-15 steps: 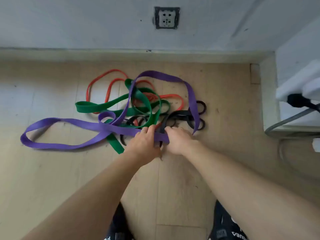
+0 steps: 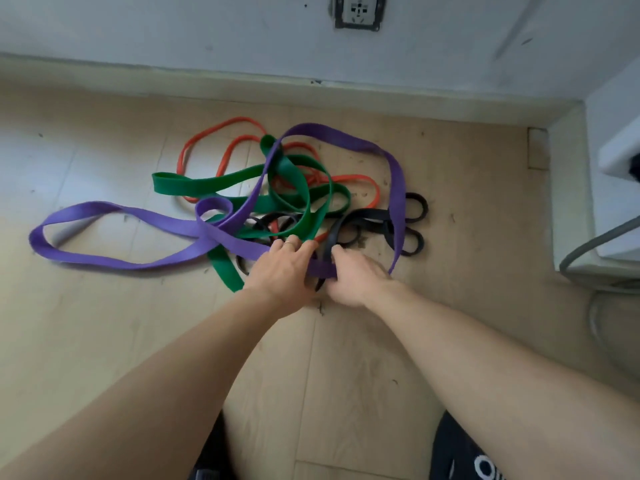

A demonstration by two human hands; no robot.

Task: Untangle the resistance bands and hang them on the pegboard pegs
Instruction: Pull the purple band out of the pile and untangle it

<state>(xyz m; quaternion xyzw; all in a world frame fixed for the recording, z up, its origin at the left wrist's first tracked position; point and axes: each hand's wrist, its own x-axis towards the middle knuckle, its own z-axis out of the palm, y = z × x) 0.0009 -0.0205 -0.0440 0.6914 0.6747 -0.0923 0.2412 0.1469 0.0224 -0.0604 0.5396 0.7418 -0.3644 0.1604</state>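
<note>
hands (image 2: 311, 271) gripping purple band (image 2: 221, 233), tangle mid-floor

A socket (image 2: 359, 10) sits in the wall (image 2: 173, 26) above the wooden floor (image 2: 104, 341); a grey cable (image 2: 595, 244) curves at right.

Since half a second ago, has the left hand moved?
No. The left hand grips the purple band at the same spot, just right of the green band's floor end.
</note>
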